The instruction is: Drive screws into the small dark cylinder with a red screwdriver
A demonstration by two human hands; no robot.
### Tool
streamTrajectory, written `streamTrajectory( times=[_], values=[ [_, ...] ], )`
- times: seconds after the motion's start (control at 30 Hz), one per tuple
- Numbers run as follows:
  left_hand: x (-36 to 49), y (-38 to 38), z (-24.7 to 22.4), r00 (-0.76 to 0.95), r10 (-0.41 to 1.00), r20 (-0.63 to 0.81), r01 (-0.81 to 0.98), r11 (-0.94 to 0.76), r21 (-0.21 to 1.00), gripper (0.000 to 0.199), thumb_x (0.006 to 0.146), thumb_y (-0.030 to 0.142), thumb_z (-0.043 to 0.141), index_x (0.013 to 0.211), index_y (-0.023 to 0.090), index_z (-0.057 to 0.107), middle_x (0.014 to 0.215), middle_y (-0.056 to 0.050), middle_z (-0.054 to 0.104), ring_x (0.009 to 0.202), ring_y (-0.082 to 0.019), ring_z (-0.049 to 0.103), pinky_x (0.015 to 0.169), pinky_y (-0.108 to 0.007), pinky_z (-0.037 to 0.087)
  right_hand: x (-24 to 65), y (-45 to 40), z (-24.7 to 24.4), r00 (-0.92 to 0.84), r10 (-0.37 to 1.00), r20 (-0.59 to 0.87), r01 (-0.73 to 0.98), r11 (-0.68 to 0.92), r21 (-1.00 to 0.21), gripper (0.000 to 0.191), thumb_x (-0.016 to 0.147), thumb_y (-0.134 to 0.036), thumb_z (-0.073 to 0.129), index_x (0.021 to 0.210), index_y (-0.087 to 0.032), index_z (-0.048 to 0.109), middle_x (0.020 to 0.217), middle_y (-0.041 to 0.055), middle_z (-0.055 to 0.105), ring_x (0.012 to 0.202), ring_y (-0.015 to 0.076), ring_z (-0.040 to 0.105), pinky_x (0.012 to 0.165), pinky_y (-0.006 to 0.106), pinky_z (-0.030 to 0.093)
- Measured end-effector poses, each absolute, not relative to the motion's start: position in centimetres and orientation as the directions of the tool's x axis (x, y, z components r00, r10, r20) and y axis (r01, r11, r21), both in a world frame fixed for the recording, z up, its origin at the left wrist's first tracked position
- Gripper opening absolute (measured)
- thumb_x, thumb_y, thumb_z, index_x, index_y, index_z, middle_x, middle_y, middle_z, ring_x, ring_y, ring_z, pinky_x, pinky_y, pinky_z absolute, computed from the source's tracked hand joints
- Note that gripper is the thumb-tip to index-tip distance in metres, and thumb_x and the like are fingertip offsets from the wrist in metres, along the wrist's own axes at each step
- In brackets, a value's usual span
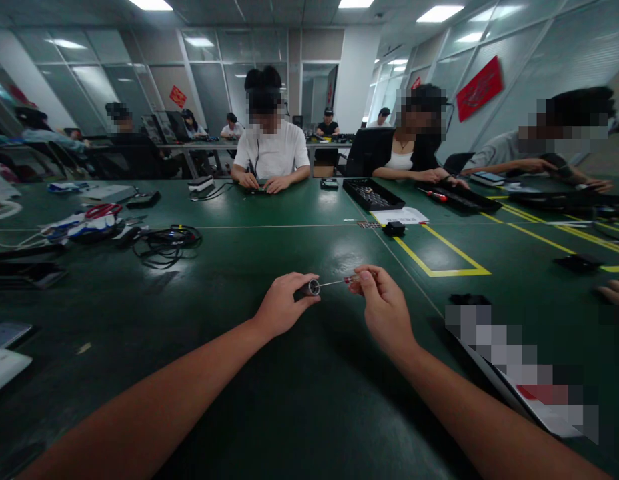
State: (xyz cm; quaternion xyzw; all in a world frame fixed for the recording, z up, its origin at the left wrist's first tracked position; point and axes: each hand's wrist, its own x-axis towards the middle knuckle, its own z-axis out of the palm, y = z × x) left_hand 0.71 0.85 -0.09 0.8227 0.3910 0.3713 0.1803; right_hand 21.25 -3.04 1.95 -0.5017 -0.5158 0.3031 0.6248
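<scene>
My left hand (285,303) is closed around a small dark cylinder (313,287), whose round open end with a pale rim faces to the right. Between the thumb and fingers of my right hand (382,303) is a screwdriver (347,280) with a red and clear handle. Its thin metal shaft points left, and the tip is at the cylinder's open end; whether it touches inside I cannot tell. Both hands are above the green table (289,400), in front of me.
Coiled black cables (169,243) and a pile of bundled cords (97,220) lie at the left. A small black block (394,229) sits by yellow tape (457,272). Black trays (372,195) stand farther back, near seated co-workers. A partly blurred flat object (519,380) is at the right.
</scene>
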Motion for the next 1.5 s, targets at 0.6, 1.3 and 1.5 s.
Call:
streamTrajectory(
  times=[0.6, 1.3, 1.5],
  values=[
    [-0.1, 1.5, 0.2, 0.473, 0.776, 0.418, 0.596, -0.631, 0.497, 0.04, 0.09, 0.03, 0.073, 0.129, 0.026, 0.065, 0.117, -0.005, 0.072, 0.111, -0.025, 0.064, 0.103, -0.048, 0.042, 21.5, -1.8, 0.9, 0.304, 0.938, 0.168, -0.105, 0.208, -0.972, 0.035, 0.084, -0.057, 0.069, 0.088, -0.023, 0.064, 0.077, -0.0006, 0.066, 0.07, 0.0169, 0.063, 0.071, 0.035, 0.054],
    [0.2, 1.5, 0.0, 0.49, 0.745, 0.452, 0.545, -0.667, 0.508, 0.04, 0.088, 0.028, 0.075, 0.127, 0.025, 0.066, 0.119, -0.006, 0.073, 0.112, -0.026, 0.066, 0.1, -0.046, 0.046, 21.2, -3.6, 2.4, 0.268, 0.899, 0.347, 0.207, 0.298, -0.932, 0.026, 0.095, -0.047, 0.056, 0.102, -0.023, 0.064, 0.082, 0.0014, 0.066, 0.073, 0.0187, 0.062, 0.071, 0.034, 0.052],
    [0.2, 1.4, 0.0, 0.472, 0.757, 0.451, 0.553, -0.653, 0.517, 0.039, 0.087, 0.027, 0.077, 0.125, 0.025, 0.067, 0.118, -0.006, 0.073, 0.111, -0.026, 0.066, 0.098, -0.046, 0.047, 21.4, -3.7, 2.4, 0.231, 0.916, 0.328, 0.292, 0.256, -0.921, 0.037, 0.099, -0.053, 0.047, 0.093, -0.023, 0.067, 0.072, 0.0008, 0.062, 0.066, 0.0191, 0.058, 0.064, 0.034, 0.048]
  ],
)
